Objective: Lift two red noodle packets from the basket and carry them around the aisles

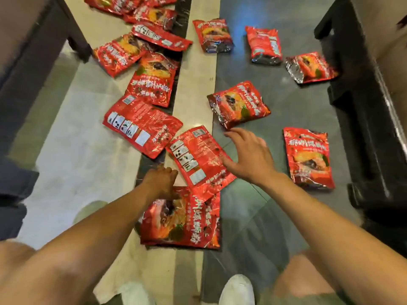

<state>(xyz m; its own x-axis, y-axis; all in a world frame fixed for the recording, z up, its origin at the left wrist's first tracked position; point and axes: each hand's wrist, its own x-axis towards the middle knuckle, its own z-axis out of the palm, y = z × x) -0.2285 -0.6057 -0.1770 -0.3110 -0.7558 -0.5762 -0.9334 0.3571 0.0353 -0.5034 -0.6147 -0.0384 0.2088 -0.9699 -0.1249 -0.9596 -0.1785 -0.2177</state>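
Right hand (248,155) spread open, fingers straight, thumb touching back-side-up red noodle packet (199,159) near centre. Left hand (159,181) at 7 o'clock of this packet, resting on front-side-up packet (182,221); grip cannot be told. More red packets (152,78) scattered toward 12 o'clock on floor (77,161).

Glossy tiled floor (275,106) in pale and grey bands, perhaps dark furniture (363,117) at right
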